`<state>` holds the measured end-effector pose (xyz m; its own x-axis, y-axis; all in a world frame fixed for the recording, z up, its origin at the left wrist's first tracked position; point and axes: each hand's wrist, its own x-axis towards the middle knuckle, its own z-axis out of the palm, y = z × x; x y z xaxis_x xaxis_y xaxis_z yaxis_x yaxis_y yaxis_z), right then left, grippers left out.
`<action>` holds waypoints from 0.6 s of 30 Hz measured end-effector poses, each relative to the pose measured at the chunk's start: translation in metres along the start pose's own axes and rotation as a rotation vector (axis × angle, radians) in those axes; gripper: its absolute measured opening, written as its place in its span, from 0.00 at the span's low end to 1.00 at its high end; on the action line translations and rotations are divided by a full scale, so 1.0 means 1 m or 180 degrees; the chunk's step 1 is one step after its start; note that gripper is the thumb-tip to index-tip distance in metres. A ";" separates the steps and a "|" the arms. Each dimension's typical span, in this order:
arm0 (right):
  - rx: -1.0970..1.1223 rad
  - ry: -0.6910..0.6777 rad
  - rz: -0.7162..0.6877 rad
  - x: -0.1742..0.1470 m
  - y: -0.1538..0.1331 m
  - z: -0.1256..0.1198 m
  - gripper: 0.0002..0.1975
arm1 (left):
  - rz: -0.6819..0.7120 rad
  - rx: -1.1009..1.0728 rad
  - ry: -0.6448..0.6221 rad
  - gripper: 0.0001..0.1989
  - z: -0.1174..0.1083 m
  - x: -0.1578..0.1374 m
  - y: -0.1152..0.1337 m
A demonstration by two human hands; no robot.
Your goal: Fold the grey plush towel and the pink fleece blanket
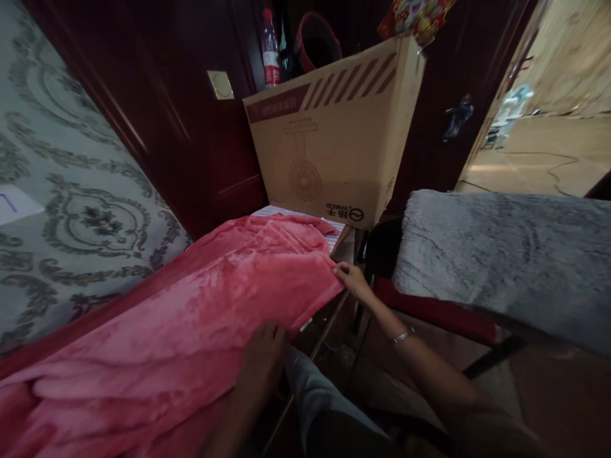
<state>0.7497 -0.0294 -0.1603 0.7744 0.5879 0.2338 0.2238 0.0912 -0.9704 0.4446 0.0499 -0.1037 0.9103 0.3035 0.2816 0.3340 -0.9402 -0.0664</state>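
A pink plush blanket [229, 286] spreads across the left and middle of the view, with loose folds at its near left and far end. Its right corner is pinched in the fingers of my right hand [351, 277], which wears a silver bracelet [403, 335] on the wrist. My left hand [264, 350] lies at the blanket's near edge, dark and slightly blurred. The fingers of that hand are bent on the fabric, and whether they grip it is not clear. A striped cloth [281, 210] shows beneath the blanket's far end.
Behind the blanket a cardboard box [334, 140] leans against dark red doors. A bottle with a red cap [270, 57] stands behind it. To the right is a grey fluffy cover [501, 261] over a seat with a red edge. My leg [315, 388] is below my hands.
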 end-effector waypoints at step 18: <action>0.0393 -0.0282 0.0358 -0.021 -0.018 -0.007 0.29 | 0.0181 -0.0082 0.0677 0.09 0.028 -0.023 -0.007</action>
<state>0.7333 -0.0487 -0.1472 0.7342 0.6679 0.1224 0.0601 0.1156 -0.9915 0.4287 0.0540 -0.1365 0.8544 0.2130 0.4739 0.2748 -0.9594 -0.0643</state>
